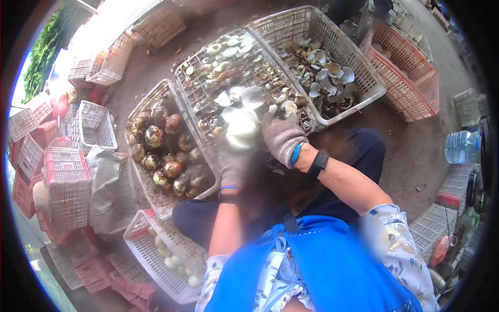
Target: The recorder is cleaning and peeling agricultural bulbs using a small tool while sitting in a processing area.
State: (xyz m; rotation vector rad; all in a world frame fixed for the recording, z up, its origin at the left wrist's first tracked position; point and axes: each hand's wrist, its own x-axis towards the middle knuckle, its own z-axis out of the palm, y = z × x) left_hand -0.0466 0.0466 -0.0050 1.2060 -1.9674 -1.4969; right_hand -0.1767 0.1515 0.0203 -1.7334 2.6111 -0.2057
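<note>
Both hands wear grey-brown knitted gloves and meet over a crate topped with a grid, strewn with white scales and peelings. My left hand is closed round a pale white layered bulb, blurred and glare-bright. Close beside the bulb's right side, my right hand has its fingers curled in; what they hold, if anything, is hidden. White curved scales lie just beyond the bulb. To the left, brown-skinned bulbs fill part of a crate.
A grey crate of pale and brown peelings stands at the right. Near my left knee sits a crate with white peeled bulbs. Stacked crates line the left. An orange crate and a water bottle stand to the right.
</note>
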